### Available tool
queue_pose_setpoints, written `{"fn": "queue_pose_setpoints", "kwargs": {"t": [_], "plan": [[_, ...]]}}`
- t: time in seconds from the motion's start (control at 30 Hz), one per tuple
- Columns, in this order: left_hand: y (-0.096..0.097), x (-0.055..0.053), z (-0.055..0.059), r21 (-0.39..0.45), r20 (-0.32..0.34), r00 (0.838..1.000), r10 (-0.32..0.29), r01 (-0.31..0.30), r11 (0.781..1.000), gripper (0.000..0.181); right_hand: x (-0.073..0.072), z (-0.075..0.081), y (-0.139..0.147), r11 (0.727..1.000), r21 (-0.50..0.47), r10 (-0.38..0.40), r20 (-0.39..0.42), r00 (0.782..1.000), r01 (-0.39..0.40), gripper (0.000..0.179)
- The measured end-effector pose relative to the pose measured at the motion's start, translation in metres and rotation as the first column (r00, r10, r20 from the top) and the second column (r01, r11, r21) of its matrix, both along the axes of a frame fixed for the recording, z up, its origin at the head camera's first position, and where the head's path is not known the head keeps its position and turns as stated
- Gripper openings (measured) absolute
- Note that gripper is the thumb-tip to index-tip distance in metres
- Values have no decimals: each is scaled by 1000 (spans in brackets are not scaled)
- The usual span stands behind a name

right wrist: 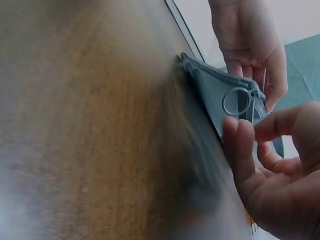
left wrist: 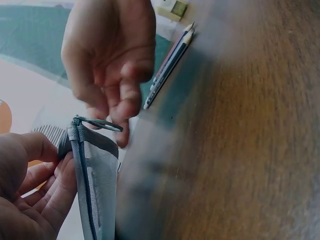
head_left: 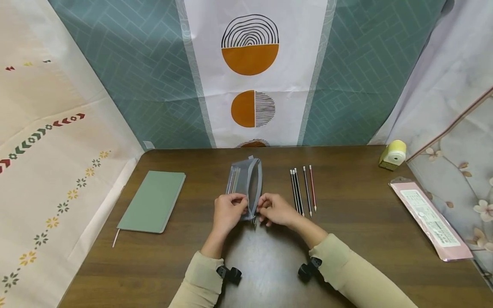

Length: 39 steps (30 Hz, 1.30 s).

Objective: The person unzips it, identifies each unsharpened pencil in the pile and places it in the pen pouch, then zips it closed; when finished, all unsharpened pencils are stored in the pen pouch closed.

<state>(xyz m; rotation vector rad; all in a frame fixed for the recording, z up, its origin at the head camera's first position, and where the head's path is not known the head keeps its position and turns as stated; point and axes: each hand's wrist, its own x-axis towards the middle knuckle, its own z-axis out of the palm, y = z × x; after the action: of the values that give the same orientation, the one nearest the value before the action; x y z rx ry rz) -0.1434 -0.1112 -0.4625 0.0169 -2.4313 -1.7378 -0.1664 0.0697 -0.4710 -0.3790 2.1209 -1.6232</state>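
A grey mesh zip pouch [head_left: 244, 169] lies on the table with its zipper side gaping and several slim sticks, pencil-like, showing through its left part. My left hand [head_left: 229, 210] pinches the near edge of the pouch between thumb and fingers. At the zipper's near end hangs a metal ring pull [right wrist: 224, 105]. My right hand [head_left: 278, 209] is just right of that end, its fingers loosely bent with the tips right by the ring. In the left wrist view nothing shows between the right fingers. Right of this hand lie several pencils [head_left: 307, 192], dark ones and one red.
A green notebook [head_left: 152, 203] with a ribbon marker lies on the left. At the back right stands a small yellow and white object [head_left: 394, 154]. A pink packet with a white label [head_left: 429, 218] lies along the table's right edge. Patterned cloths hang behind the table [head_left: 346, 256].
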Motion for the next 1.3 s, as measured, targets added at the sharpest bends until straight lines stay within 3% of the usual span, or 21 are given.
{"fn": "queue_pose_setpoints", "kwargs": {"t": [0.13, 0.23, 0.37, 0.47, 0.63, 0.77, 0.87, 0.97, 1.1, 1.23, 1.3], "plan": [[0, 0, -2, -4, 2, 1000, 3, -3, 1000, 12, 7, 1, 4, 993, -79, 98, 99, 990, -90, 16], [0, -1, -3, -18, 2, 1000, 10, -10, 1000, 12, 9, 2, 6, 985, -108, 149, 111, 983, -137, 22], [-1, -1, -4, -22, 9, 1000, 14, -13, 1000, 11, 9, 0, 7, 985, -54, 165, 32, 986, -163, 33], [-1, 1, -7, -37, 2, 1000, -2, 2, 999, 11, 11, -2, 6, 989, -3, 150, -50, 987, -151, 25], [-7, 7, -13, -148, 12, 994, -112, 113, 982, 10, 12, -2, 6, 986, 104, 149, -176, 973, -132, 5], [-13, 13, -18, -235, 44, 962, -268, 271, 933, 14, 10, -2, 10, 952, 282, 208, -324, 923, -115, 10], [-14, 16, -20, -295, 40, 929, -368, 363, 884, 20, 8, -5, 13, 929, 344, 262, -359, 896, -134, 12], [-13, 15, -21, -381, 14, 904, -428, 401, 833, 30, 5, -7, 15, 925, 329, 295, -306, 905, -190, 11], [-12, 12, -22, -463, 62, 873, -484, 455, 761, 45, 2, -10, 16, 922, 304, 324, -263, 909, -241, 8], [-14, 9, -25, -509, 117, 842, -527, 506, 696, 49, -1, -12, 18, 911, 316, 366, -324, 872, -264, 9], [-15, 9, -27, -521, 124, 832, -541, 518, 678, 49, -3, -13, 19, 905, 328, 386, -359, 850, -272, 9]]}}
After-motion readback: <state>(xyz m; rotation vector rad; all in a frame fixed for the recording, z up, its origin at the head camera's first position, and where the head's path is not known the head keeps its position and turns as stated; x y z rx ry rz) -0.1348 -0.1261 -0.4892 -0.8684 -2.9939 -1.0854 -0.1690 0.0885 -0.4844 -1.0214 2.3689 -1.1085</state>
